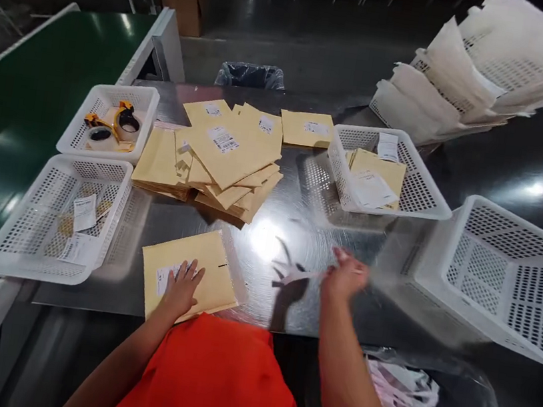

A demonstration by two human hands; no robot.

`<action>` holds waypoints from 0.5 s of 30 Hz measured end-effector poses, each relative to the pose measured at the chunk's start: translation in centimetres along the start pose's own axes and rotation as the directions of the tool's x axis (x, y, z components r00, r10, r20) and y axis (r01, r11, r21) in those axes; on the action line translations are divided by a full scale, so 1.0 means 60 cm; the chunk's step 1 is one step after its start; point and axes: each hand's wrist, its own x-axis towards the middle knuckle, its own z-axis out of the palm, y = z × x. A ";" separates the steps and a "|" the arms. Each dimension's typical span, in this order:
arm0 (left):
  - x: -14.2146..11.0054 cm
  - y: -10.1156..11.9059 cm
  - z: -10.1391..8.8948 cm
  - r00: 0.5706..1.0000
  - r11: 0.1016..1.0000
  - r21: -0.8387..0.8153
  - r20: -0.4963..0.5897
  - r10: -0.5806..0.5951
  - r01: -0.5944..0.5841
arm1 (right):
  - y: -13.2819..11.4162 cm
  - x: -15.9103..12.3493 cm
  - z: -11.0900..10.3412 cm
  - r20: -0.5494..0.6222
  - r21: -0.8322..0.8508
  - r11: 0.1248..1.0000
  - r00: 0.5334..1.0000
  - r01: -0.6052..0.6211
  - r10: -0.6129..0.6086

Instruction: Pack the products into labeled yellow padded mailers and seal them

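Left hand (182,290) lies flat, fingers spread, pressing a yellow padded envelope (191,273) at the near edge of the steel desk (266,243); right hand (345,276) is blurred, its grip pinching a thin white strip (294,275) just right of that envelope; beyond, a loose pile of envelopes (222,156) fans across the middle; far right, a white basket (387,172) holds more envelopes and labels; at left, two baskets, the far one (109,119) with a tape dispenser (121,122), the near one (54,223) with paper slips.
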 end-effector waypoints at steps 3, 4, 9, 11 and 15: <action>0.000 0.004 -0.003 1.000 1.000 0.025 0.005 -0.006 0.006 | -0.007 0.052 -0.100 -0.334 -0.088 0.996 0.941 0.022 -0.050; 0.000 0.008 -0.005 1.000 0.999 0.043 0.000 -0.005 0.005 | -0.008 0.052 -0.113 -0.321 -0.187 0.981 0.940 0.057 -0.116; 0.010 0.026 -0.017 0.998 0.992 0.106 -0.003 0.068 -0.067 | -0.007 -0.053 0.015 0.443 -0.513 0.751 0.878 0.416 -0.183; 0.016 0.028 -0.016 0.998 0.991 0.116 0.010 0.063 -0.063 | -0.003 -0.104 0.103 0.740 -0.402 0.781 0.672 0.477 -0.029; 0.020 0.029 -0.011 0.998 0.987 0.151 0.021 0.057 -0.060 | 0.006 -0.161 0.200 0.861 -0.291 0.776 0.507 0.560 -0.043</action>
